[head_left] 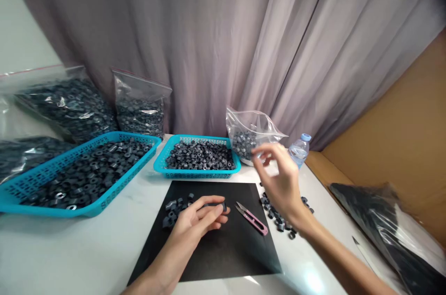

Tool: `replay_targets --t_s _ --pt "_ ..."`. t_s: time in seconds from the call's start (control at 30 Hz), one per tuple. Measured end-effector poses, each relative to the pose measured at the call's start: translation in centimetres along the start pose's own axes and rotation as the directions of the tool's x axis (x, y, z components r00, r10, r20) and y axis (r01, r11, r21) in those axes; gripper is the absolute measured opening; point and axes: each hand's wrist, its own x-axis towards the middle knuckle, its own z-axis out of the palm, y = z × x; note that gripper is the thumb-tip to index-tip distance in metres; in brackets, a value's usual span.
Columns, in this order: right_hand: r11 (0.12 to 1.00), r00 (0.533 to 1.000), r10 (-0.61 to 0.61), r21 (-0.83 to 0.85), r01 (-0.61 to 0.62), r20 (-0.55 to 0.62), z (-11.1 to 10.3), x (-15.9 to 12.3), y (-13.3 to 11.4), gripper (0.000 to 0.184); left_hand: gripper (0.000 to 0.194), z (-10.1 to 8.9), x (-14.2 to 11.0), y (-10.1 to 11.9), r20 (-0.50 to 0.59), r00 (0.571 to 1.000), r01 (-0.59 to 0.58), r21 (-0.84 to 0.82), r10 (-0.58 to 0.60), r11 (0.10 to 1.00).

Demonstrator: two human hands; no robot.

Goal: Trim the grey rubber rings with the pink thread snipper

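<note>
My left hand [202, 218] is over the black mat [223, 258], its thumb and fingers closed on a small dark plastic piece [224, 206]. Beside its wrist, several similar loose dark pieces [172, 213] lie on the mat's left part. My right hand [280, 179] is raised in front of the open clear zip bag [256, 121], thumb and index finger pinched together. Whatever may be between those fingertips is too small to make out. Pink-handled thread snips [252, 218] rest on the mat between my hands. Under my right wrist, a loose heap of dark pieces [277, 216] lies on the white table.
Two blue baskets, a large left one [101, 202] and a smaller middle one [197, 174], hold many dark ring-shaped pieces. Filled zip bags [139, 109] stand behind. A water bottle [298, 150] is at the back right, with a dark plastic-wrapped bundle [386, 225] farther right.
</note>
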Motion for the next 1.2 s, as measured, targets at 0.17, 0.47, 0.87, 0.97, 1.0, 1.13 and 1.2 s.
replay_targets --t_s 0.17,0.47,0.87,0.97,1.0,1.13,1.2 --pt "0.840 0.998 -0.035 -0.539 0.062 0.060 1.5 8.0 2.9 0.015 0.038 0.3 0.0 0.0 0.000 1.000 -0.002 -0.052 0.002 0.999" --pt "0.839 0.991 -0.104 -0.529 0.132 0.082 0.8 6.7 2.7 0.023 0.034 0.3 -0.6 0.3 0.085 0.996 0.012 -0.163 0.002 0.987" --pt "0.961 0.852 0.110 -0.275 0.041 0.513 -0.2 -12.4 3.0 0.037 0.022 0.8 -0.7 0.1 0.078 0.997 0.047 -0.256 -0.028 0.965" --pt "0.955 0.841 0.137 -0.296 0.029 0.524 -0.2 -13.0 3.1 0.028 0.021 0.8 -0.6 -0.1 0.068 0.996 0.066 -0.264 -0.049 0.962" --pt "0.953 0.837 0.143 -0.303 0.027 0.528 -0.3 -13.1 3.2 0.025 0.021 0.8 -0.5 -0.2 0.064 0.996 0.071 -0.265 -0.056 0.962" --pt "0.938 0.842 0.176 -0.347 0.014 0.511 -0.2 -13.5 3.6 0.027 0.022 1.0 -0.5 -0.1 0.059 0.996 0.085 -0.259 -0.072 0.962" --pt "0.942 0.848 0.207 -0.335 -0.037 0.489 -0.4 -13.5 3.6 0.028 0.022 1.1 -0.6 -0.1 0.062 0.995 0.092 -0.254 -0.079 0.963"
